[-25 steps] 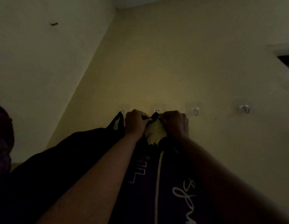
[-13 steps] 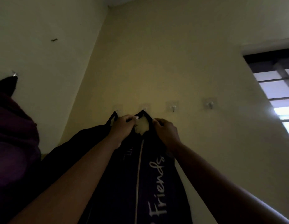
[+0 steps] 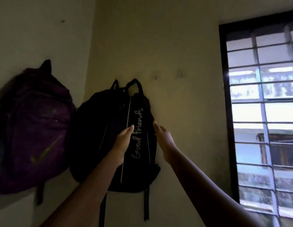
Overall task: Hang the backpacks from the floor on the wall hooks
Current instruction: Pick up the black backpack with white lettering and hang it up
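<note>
A black backpack [image 3: 140,154] lettered "Good friends" hangs by its top loop on the far wall. Beside it on the left hangs a second black backpack [image 3: 99,128], partly behind the first. A purple backpack [image 3: 36,125] with a green mark hangs on the left wall. My left hand [image 3: 123,140] lies with straight fingers against the front of the lettered backpack. My right hand [image 3: 163,138] is at that pack's right edge with relaxed fingers, holding nothing. Two bare wall hooks [image 3: 156,77] [image 3: 181,73] show faintly to the right of the packs.
A barred window [image 3: 263,115] in a dark frame fills the right side and lets in bright light. The two walls meet in a corner [image 3: 90,54] between the purple and black packs. The room is dim.
Both hands have let go of the lettered backpack's top loop and dropped to its middle. The pack now hangs by itself. The view has pulled back and turned right.
</note>
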Tool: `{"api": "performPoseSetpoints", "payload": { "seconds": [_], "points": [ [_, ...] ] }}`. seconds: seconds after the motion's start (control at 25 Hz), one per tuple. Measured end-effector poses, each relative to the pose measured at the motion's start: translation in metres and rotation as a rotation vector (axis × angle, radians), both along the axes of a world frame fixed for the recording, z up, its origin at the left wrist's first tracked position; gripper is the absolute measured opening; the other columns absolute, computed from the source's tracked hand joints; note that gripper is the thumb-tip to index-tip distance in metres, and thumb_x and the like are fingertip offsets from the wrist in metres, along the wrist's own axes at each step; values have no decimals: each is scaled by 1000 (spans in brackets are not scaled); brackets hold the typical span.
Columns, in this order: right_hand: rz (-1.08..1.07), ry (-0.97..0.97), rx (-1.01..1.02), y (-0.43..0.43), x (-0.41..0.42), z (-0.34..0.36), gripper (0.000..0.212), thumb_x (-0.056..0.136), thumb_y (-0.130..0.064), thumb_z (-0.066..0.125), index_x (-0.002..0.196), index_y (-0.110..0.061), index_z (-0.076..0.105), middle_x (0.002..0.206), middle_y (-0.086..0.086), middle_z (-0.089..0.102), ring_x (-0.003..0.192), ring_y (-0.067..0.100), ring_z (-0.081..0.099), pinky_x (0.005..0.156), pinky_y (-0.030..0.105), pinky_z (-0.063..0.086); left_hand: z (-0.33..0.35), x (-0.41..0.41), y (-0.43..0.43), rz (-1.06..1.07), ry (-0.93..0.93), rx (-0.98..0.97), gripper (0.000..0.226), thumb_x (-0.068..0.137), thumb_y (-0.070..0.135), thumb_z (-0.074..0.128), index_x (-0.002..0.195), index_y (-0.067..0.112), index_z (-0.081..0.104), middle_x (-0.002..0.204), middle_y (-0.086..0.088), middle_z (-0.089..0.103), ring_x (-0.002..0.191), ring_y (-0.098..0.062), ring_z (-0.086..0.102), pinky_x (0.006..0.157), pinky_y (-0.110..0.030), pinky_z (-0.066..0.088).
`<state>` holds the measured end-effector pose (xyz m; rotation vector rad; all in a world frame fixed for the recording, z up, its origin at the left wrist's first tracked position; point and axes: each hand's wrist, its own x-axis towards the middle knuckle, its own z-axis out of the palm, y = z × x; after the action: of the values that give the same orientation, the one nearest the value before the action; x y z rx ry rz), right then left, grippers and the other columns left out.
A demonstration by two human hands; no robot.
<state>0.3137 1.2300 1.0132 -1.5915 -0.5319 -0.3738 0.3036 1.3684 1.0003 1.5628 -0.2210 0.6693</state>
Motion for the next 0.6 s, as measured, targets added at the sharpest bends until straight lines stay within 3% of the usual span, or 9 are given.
{"api": "performPoseSetpoints", "payload": {
  "seconds": [0.24,0.4,0.6],
  "points": [
    [36,193,63,-44,-112,-82,59,93,-52,40,138,-14,43,131,5,54,106,11,48,87,27,37,-89,-97,-24,40,161,-93,60,93,50,32,142,16,35,151,-7,36,139,-25,32,112,-39,24],
    [1,271,95,-62,-171,-130,59,94,-49,38,138,-10,41,143,12,46,129,21,44,102,32,33,-148,-156,-45,-19,236,-79,58,94,49,31,143,17,33,152,-8,33,140,-26,31,113,-40,22],
    [-40,443,140,-80,-265,-221,62,93,-51,39,142,-13,36,149,10,38,138,23,35,109,36,27,-230,-256,-66,-80,417,-75,61,93,53,30,145,22,30,153,-4,33,140,-23,31,111,-41,23]
  ]
}}
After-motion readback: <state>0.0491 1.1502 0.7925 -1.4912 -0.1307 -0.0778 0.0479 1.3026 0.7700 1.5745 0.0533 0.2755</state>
